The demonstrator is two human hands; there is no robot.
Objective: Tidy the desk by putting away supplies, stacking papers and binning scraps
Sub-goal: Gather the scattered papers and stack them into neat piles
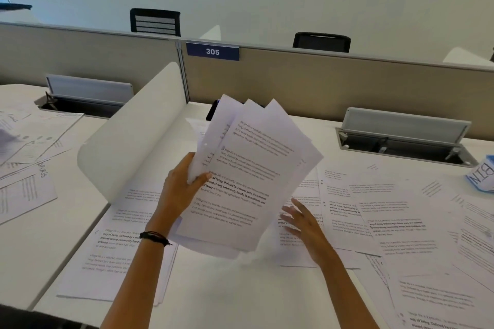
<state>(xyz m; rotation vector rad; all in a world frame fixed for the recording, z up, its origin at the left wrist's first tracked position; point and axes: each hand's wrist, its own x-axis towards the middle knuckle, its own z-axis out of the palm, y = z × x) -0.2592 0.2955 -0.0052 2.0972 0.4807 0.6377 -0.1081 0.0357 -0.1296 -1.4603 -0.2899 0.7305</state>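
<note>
**Fanned papers held up below the 305 sign**

You hold a fanned sheaf of printed papers point(254, 173) off the desk point(240, 296), straight below the 305 sign point(212, 51), with its top edges tilted toward that sign. Your left hand point(179, 189) grips the sheaf's left edge, thumb curled over the front, with a dark wristband point(153, 237) on that wrist. Your right hand point(304, 224) is below and right of the sign, at the sheaf's lower right corner. Its fingers are spread and straight, holding nothing; whether it touches the sheets beneath, you cannot tell.

Loose printed sheets point(395, 216) cover the desk below and right of the sign. Another pile point(115, 248) lies below and left of it. A curved white divider point(133, 147) stands below-left of the sign. A container lettered BIN point(481, 176) sits far to the sign's lower right.
</note>
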